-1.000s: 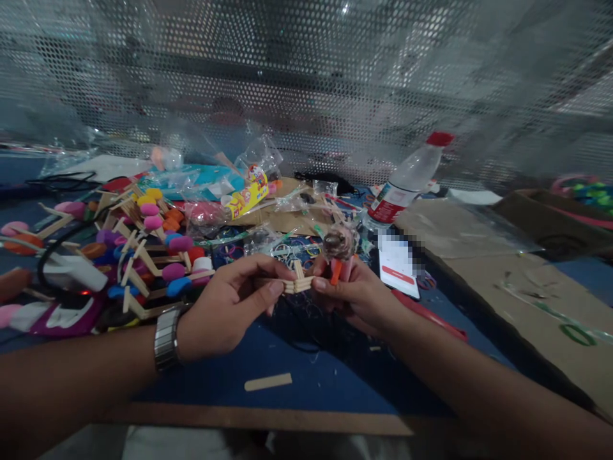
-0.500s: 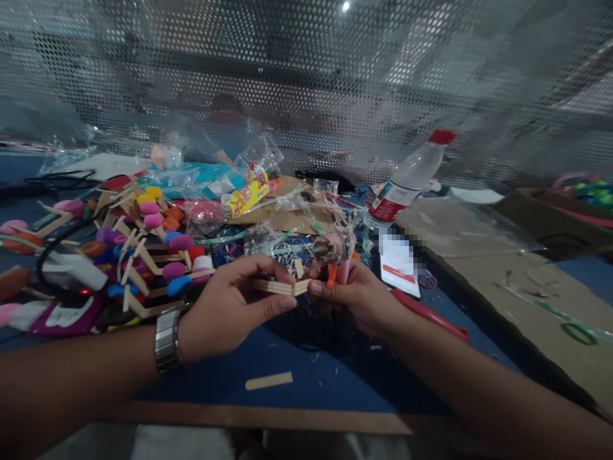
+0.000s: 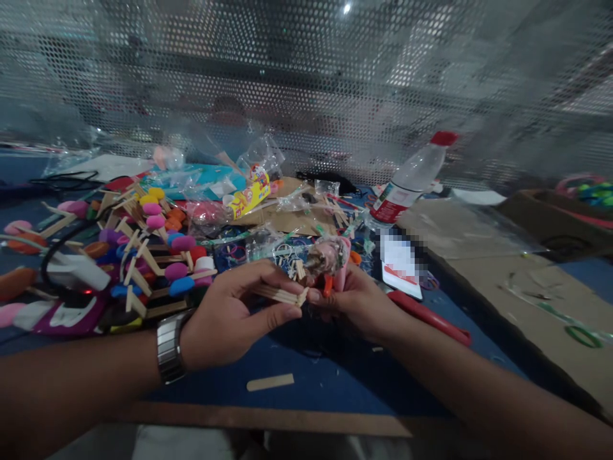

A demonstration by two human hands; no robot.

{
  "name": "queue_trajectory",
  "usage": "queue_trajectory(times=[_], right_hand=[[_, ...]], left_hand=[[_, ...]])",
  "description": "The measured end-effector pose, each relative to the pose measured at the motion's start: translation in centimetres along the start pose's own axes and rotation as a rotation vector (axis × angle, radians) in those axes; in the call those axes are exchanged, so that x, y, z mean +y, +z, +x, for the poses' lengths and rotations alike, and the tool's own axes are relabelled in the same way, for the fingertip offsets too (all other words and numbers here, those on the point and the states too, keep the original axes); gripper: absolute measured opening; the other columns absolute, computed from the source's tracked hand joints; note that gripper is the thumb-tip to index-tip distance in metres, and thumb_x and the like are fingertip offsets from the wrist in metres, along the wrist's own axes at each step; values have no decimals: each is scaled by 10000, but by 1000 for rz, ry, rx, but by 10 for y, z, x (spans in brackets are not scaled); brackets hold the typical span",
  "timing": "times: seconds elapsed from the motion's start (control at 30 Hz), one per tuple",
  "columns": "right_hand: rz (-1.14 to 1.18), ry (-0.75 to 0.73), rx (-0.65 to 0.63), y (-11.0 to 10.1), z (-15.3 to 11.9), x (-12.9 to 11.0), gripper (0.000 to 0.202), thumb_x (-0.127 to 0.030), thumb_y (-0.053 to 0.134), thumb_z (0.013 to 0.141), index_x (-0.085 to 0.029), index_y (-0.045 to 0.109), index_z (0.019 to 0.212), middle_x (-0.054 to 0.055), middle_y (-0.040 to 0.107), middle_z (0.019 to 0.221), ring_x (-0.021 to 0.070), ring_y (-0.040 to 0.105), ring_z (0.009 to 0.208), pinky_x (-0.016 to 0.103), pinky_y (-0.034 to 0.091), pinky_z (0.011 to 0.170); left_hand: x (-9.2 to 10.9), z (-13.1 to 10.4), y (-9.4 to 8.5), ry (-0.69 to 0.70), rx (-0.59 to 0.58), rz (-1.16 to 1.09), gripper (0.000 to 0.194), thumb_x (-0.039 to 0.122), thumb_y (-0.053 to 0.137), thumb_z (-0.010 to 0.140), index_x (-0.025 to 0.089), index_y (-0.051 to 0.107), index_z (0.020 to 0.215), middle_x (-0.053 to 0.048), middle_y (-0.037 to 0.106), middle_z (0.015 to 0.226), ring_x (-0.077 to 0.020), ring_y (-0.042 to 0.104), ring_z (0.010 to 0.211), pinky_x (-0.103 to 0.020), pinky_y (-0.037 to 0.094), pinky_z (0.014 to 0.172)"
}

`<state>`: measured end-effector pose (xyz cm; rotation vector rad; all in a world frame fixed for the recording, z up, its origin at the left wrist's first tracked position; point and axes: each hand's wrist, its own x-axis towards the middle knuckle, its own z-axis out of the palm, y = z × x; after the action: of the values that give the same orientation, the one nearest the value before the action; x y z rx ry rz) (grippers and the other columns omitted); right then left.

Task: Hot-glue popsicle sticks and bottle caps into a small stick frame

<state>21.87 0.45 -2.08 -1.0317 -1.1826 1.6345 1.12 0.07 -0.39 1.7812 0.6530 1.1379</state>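
Observation:
My left hand (image 3: 239, 313) is closed, its thumb and fingers pinching a small stack of wooden craft sticks (image 3: 278, 293) glued together. Short stick pieces at the stack's right end sit at an angle, touching my right thumb. My right hand (image 3: 352, 297) is wrapped round a pink hot glue gun (image 3: 335, 254) with an orange trigger; its grimy brown nozzle points left, just above the sticks. Most of the glue gun's grip is hidden by my fingers. A loose craft stick (image 3: 271, 382) lies on the blue table below my hands.
Several stick-and-foam pieces (image 3: 143, 255) are heaped at the left, beside a purple and white device (image 3: 71, 310) with a red light. A tilted water bottle (image 3: 407, 182), a phone (image 3: 400, 265) and red-handled tool (image 3: 431, 317) are at the right. Cardboard (image 3: 527, 306) lies farther right.
The stick stack has tipped, its right end lower and turned. The glue gun has shifted slightly left and down, its nozzle closer to the sticks. Both hands keep their holds.

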Motion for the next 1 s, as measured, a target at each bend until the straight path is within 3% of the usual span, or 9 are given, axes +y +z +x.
queue_trajectory(times=[0.63, 0.87, 1.0], right_hand=[[-30, 2, -27, 2, -1, 0, 407, -366, 937, 566, -163, 639, 755, -63, 565, 508, 70, 476, 408, 187, 328, 392], [41, -4, -58, 2, 0, 1, 394, -414, 904, 622, -176, 612, 734, -94, 481, 448, 59, 418, 371, 181, 303, 367], [59, 0, -104, 3, -1, 1, 388, -395, 916, 603, -177, 619, 725, -75, 529, 483, 64, 433, 400, 184, 307, 370]], left_hand=[[2, -1, 1, -113, 10, -21, 123, 188, 776, 815, 163, 678, 886, -42, 766, 884, -141, 736, 789, -196, 582, 672], [2, -1, 2, -109, 43, -47, 127, 156, 778, 800, 170, 676, 875, -21, 752, 861, -120, 724, 774, -163, 557, 645], [2, -1, 3, -114, 17, -69, 136, 165, 773, 813, 171, 668, 899, -23, 744, 865, -125, 712, 792, -178, 552, 672]])
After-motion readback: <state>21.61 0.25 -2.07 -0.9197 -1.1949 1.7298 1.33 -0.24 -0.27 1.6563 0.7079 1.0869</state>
